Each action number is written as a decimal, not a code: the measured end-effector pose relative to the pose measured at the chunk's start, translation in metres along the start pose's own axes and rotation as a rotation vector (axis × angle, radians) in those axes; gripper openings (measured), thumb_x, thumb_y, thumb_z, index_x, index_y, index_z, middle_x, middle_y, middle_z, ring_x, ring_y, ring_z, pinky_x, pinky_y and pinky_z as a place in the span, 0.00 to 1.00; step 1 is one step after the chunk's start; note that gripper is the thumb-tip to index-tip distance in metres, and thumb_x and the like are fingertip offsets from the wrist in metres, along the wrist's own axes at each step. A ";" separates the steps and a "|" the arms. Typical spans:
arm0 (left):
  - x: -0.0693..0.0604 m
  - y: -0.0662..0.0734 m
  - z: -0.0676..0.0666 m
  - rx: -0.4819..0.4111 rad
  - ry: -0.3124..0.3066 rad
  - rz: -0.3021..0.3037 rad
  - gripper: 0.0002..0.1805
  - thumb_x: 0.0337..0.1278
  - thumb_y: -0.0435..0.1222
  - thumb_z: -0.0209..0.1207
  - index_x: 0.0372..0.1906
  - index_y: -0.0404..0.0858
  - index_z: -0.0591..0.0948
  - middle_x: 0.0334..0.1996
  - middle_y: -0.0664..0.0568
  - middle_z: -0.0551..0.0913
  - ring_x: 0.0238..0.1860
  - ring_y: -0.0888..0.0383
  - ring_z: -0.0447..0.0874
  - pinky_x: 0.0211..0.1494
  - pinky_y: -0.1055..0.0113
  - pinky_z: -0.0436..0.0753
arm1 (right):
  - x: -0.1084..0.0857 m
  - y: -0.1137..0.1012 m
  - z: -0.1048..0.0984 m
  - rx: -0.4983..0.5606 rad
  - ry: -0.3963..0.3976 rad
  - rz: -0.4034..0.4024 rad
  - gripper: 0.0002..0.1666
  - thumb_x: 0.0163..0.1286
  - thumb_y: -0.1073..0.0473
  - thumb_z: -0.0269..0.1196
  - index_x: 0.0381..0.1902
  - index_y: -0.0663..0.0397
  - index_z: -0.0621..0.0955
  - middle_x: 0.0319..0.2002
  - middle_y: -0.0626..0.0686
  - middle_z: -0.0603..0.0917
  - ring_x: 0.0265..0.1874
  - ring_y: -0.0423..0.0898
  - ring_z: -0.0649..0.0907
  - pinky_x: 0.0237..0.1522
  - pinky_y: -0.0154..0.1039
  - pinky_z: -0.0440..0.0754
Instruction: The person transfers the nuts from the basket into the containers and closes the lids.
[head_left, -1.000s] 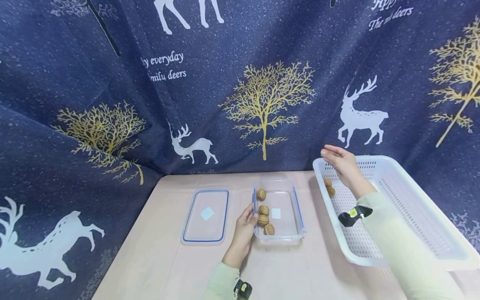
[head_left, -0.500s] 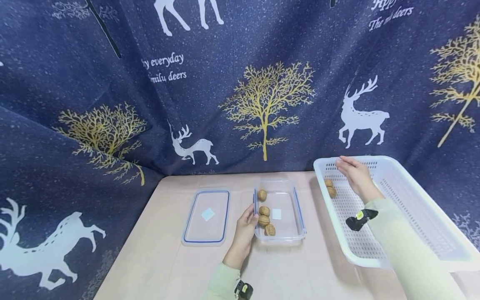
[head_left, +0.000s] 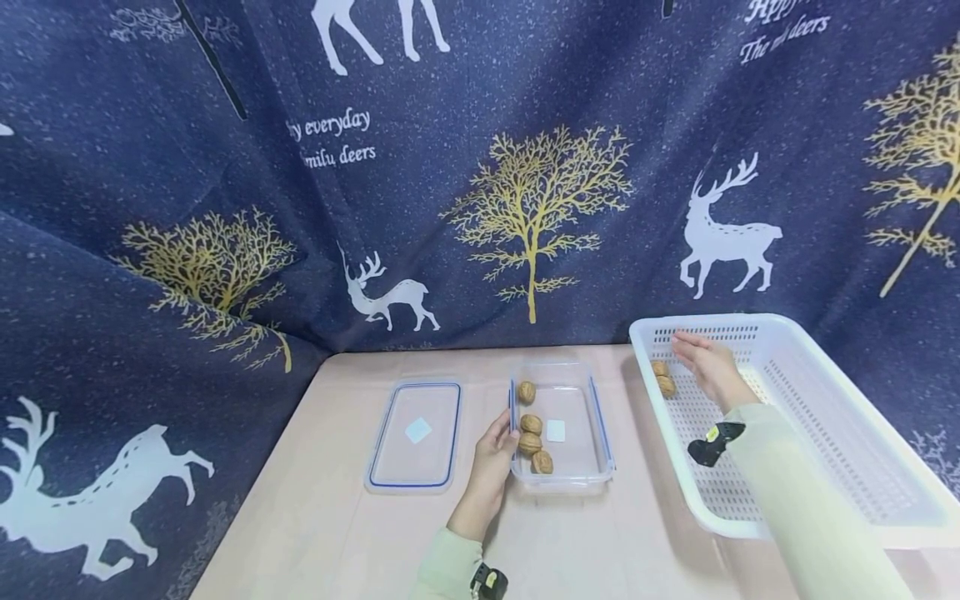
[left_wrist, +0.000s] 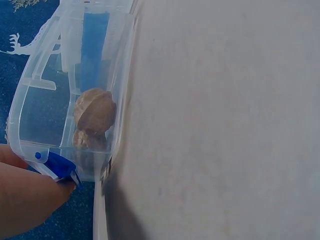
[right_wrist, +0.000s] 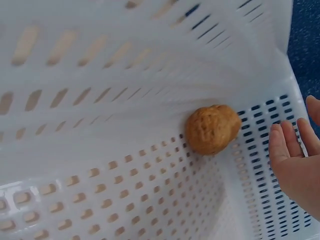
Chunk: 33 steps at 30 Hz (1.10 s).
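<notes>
Left hand [head_left: 491, 457] pinches the side of a clear, rigid plastic box [head_left: 573, 456] at its blue clip; four walnuts [head_left: 529, 444], rounded, ridged brown shells, lie inside along that side. Right hand [head_left: 712, 371], fingers extended, grip loose, hangs over a white perforated basket [head_left: 821, 425], near two walnuts [right_wrist: 207, 131] against its wall. Flat rectangular lid [head_left: 415, 458], blue-edged, lies left of the box.

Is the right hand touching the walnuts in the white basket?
Apart. The right wrist view shows a gap, with the white basket visible between the right hand and the walnuts.
</notes>
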<state>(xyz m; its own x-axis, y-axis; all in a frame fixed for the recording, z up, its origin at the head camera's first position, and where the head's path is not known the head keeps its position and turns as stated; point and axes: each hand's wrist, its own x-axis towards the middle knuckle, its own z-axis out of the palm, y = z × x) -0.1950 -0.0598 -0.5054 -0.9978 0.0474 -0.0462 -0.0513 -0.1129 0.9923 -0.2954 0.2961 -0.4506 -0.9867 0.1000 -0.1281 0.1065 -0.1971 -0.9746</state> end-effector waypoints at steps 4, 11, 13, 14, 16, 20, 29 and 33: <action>-0.001 0.001 0.000 -0.003 0.008 -0.010 0.27 0.68 0.28 0.48 0.70 0.29 0.61 0.70 0.34 0.61 0.70 0.40 0.60 0.73 0.51 0.59 | 0.003 0.008 -0.004 -0.176 -0.044 0.030 0.37 0.74 0.59 0.53 0.72 0.70 0.51 0.74 0.63 0.51 0.72 0.53 0.59 0.73 0.43 0.56; -0.004 0.004 0.001 0.003 0.002 -0.007 0.27 0.69 0.28 0.47 0.70 0.28 0.60 0.70 0.33 0.60 0.70 0.38 0.58 0.73 0.49 0.58 | 0.005 0.021 -0.009 -0.269 -0.095 0.047 0.37 0.74 0.59 0.54 0.71 0.71 0.53 0.65 0.57 0.72 0.56 0.39 0.78 0.70 0.41 0.64; -0.004 0.005 0.001 -0.001 0.000 -0.006 0.27 0.69 0.28 0.47 0.70 0.28 0.59 0.70 0.32 0.59 0.70 0.38 0.58 0.73 0.49 0.58 | 0.005 0.024 -0.009 -0.285 -0.078 0.053 0.36 0.73 0.59 0.55 0.70 0.72 0.55 0.52 0.44 0.82 0.43 0.27 0.79 0.67 0.38 0.69; -0.004 0.006 0.001 -0.003 -0.001 -0.005 0.27 0.69 0.28 0.47 0.70 0.27 0.59 0.70 0.32 0.59 0.70 0.38 0.58 0.73 0.49 0.58 | 0.006 0.025 -0.009 -0.295 -0.073 0.059 0.37 0.73 0.59 0.56 0.70 0.72 0.56 0.46 0.38 0.82 0.39 0.23 0.78 0.65 0.37 0.71; -0.004 0.005 0.001 -0.003 -0.004 -0.004 0.27 0.69 0.28 0.46 0.70 0.27 0.59 0.70 0.32 0.59 0.70 0.38 0.58 0.73 0.49 0.58 | 0.006 0.028 -0.009 -0.331 -0.072 0.069 0.36 0.72 0.58 0.57 0.70 0.71 0.58 0.37 0.30 0.80 0.36 0.21 0.76 0.61 0.33 0.75; -0.002 0.003 0.000 -0.004 -0.007 -0.001 0.27 0.69 0.28 0.46 0.70 0.28 0.60 0.69 0.33 0.60 0.70 0.39 0.58 0.73 0.50 0.59 | 0.008 0.033 -0.009 -0.392 -0.086 0.084 0.36 0.72 0.56 0.58 0.69 0.70 0.60 0.49 0.44 0.83 0.47 0.36 0.81 0.63 0.38 0.74; -0.002 0.004 -0.001 0.001 -0.011 -0.012 0.27 0.69 0.29 0.47 0.70 0.28 0.60 0.70 0.33 0.60 0.70 0.40 0.59 0.73 0.51 0.59 | 0.011 0.036 -0.009 -0.457 0.018 0.161 0.38 0.66 0.50 0.64 0.66 0.65 0.67 0.48 0.48 0.83 0.44 0.38 0.79 0.58 0.39 0.77; -0.003 0.005 -0.001 0.004 -0.014 -0.006 0.27 0.69 0.29 0.47 0.70 0.28 0.60 0.70 0.33 0.60 0.70 0.39 0.59 0.73 0.51 0.59 | 0.014 0.037 -0.010 -0.430 0.033 0.163 0.33 0.65 0.52 0.66 0.63 0.65 0.72 0.30 0.30 0.77 0.33 0.29 0.75 0.43 0.27 0.78</action>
<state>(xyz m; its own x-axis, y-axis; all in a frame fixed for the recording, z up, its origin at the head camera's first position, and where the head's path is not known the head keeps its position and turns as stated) -0.1924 -0.0614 -0.5003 -0.9968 0.0615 -0.0502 -0.0567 -0.1083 0.9925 -0.3040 0.3003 -0.4904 -0.9490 0.1340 -0.2853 0.3085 0.2091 -0.9279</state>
